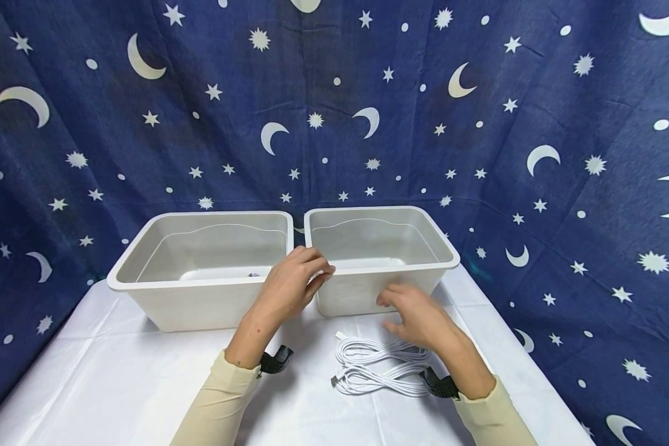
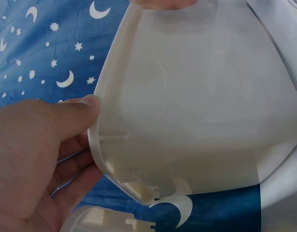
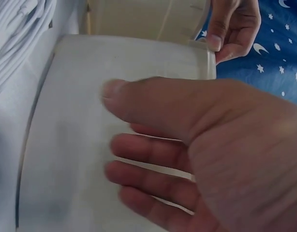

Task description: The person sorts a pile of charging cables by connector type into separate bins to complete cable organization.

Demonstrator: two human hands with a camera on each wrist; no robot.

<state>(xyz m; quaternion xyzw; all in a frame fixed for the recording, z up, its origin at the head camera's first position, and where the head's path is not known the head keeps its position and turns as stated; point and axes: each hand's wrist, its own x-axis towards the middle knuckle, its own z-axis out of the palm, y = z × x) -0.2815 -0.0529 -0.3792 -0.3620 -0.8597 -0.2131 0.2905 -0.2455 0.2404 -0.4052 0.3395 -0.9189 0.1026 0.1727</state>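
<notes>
Two pale grey plastic bins stand side by side. My left hand (image 1: 290, 285) pinches the rim of the right bin (image 1: 351, 297) at its near left corner. The left wrist view shows the thumb on the rim (image 2: 94, 140) and the fingers curled beneath it. In front of the same bin's near wall, my right hand (image 1: 418, 316) hovers with parted, loosely bent fingers (image 3: 148, 150) and holds nothing. Whether it touches the wall, I cannot tell. Coiled white cables (image 1: 381, 371) lie on the table just below the right hand, one dark-tipped plug (image 1: 335, 380) pointing left.
The left bin (image 1: 201, 306) stands close beside the right one, with a small bluish item (image 1: 253, 274) on its floor. A white cloth (image 1: 117, 384) covers the table. Behind and to the right hangs a blue curtain (image 1: 334, 99) with moons and stars.
</notes>
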